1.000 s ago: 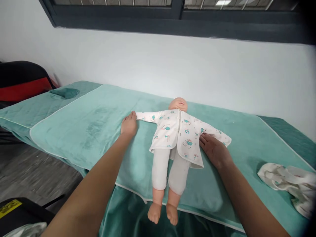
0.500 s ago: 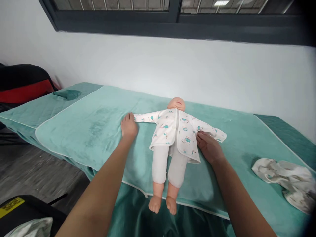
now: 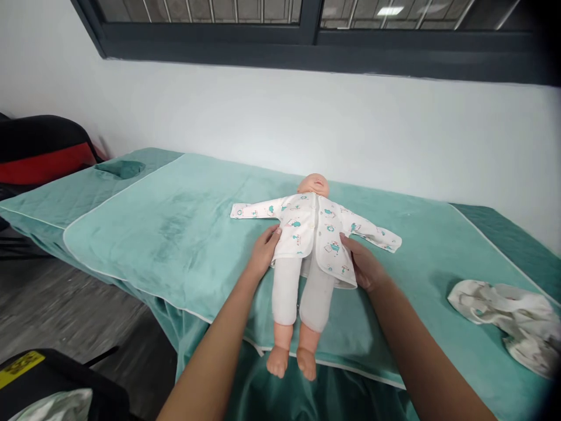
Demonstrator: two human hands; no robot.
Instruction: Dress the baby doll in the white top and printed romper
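Note:
A baby doll [image 3: 280, 336] lies on its back on the green bed cover, its head toward the wall. It wears a white printed baby shirt [image 3: 300, 225], with both sleeves spread outward, and white trousers [image 3: 286, 292]. My left hand [image 3: 264, 251] holds the shirt's side at the picture's left, below the sleeve; its fingertips are partly hidden by the cloth. On the opposite side my right hand [image 3: 363, 262] grips the shirt, thumb on top and the other fingers largely out of sight. The shirt's front edges meet at the neck and part lower down.
Crumpled white printed cloth [image 3: 508, 321] lies on the green bed cover [image 3: 166, 234] at the right. A face hole [image 3: 120, 169] is at the bed's left end. A black and red chair [image 3: 48, 152] stands beyond it. A black bag or case [image 3: 65, 380] is at lower left.
My left hand has left the sleeve's cuff and moved right to the shirt's side. My right hand has shifted slightly left onto the shirt. The doll stays almost in place.

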